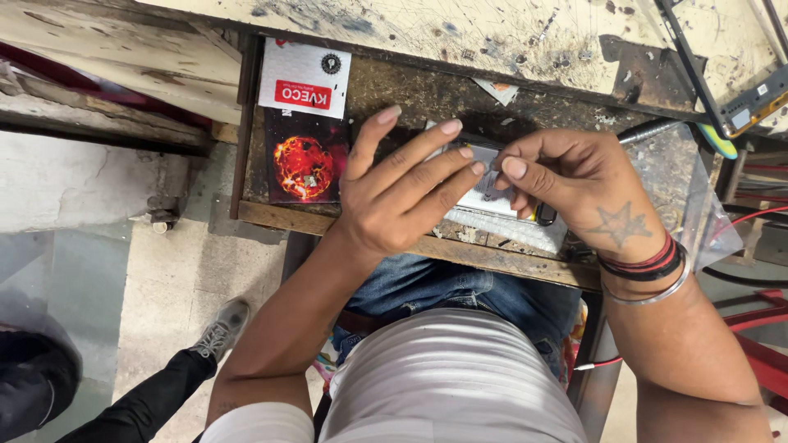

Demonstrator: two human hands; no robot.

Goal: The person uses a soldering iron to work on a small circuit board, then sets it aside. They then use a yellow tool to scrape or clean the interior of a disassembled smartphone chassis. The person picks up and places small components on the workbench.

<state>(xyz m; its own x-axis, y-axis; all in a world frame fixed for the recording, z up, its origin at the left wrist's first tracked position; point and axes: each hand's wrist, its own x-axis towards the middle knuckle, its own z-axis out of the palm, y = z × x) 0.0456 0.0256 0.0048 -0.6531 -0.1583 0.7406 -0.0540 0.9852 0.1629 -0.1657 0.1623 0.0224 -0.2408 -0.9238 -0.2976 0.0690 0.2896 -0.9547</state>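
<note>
Now both hands on phone (492, 193), L hand (402, 193), R hand (574, 184)

Head camera looks steeply down, close above the workbench (509, 262).

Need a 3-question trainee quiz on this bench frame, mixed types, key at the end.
1. True or false: the left hand lies with fingers spread over the flat device.
2. The dark card with a fiery ball is on which side of the hands? A) left B) right
3. Fill in: the right hand wears bands on its ____.

Key: 1 true; 2 A; 3 wrist
</note>
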